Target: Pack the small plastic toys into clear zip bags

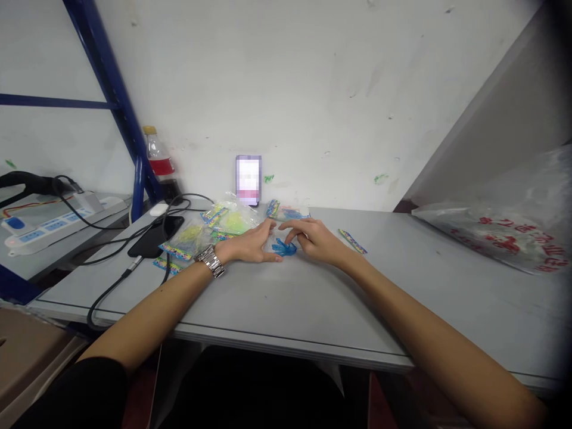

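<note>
A small blue, translucent, hand-shaped toy [285, 247] lies on the grey table between my two hands. My left hand [249, 245], with a metal watch at the wrist, rests on the tabletop left of the toy. Its thumb and fingers are apart, the thumb tip close to the toy's lower edge. From the right, my right hand [315, 239] hangs over the toy with bent fingers. Its index finger reaches left above the toy, apart from the thumb, and I see nothing gripped. Whether these fingertips touch the toy I cannot tell.
Clear packets with colourful headers [232, 221] lie left of my hands, another packet [292, 212] behind them. A torn-off header strip [353, 241] is at right. A lit phone [249, 179] leans on the wall. Cables, a dark phone [154, 237], a cola bottle [161, 164] and a plastic bag [504, 232] flank the area.
</note>
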`<action>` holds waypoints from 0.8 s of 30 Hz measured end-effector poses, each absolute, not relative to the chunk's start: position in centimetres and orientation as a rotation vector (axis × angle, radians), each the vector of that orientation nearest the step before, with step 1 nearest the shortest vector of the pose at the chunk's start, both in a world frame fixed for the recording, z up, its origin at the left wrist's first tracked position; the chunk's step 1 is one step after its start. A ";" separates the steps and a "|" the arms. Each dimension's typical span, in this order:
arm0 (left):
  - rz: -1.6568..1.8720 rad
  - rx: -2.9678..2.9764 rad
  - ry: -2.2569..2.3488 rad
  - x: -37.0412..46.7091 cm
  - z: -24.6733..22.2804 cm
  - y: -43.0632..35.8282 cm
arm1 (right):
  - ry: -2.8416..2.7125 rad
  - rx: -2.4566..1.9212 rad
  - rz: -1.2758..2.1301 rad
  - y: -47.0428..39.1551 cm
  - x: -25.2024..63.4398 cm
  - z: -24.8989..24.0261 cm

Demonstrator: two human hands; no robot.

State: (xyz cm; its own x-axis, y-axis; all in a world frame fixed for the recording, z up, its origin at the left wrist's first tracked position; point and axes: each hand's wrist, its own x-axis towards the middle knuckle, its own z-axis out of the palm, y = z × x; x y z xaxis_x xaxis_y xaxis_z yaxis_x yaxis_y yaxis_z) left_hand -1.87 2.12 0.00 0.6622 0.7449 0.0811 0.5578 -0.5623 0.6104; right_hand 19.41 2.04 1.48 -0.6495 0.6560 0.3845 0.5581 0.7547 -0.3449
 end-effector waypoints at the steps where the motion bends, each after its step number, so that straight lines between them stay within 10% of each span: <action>1: 0.455 2.326 1.006 -1.9 -0.1 2.2 | -2.433 -0.974 0.250 2.0 19.4 1.6; 10: 0.544 2.298 0.992 -2.0 -0.8 2.6 | -2.288 -1.758 0.109 1.6 19.2 2.5; 24: 0.903 2.316 1.004 -1.8 -1.0 2.6 | -1.911 -1.519 0.637 2.7 19.0 1.4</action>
State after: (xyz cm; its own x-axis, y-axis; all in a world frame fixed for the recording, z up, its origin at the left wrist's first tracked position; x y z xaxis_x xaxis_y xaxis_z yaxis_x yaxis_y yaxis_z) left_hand -1.84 2.60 -0.95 0.5192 0.7628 0.3853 0.4636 -0.6302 0.6228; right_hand 18.95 2.72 1.38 -0.1570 0.9739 0.1637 0.6809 0.2268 -0.6963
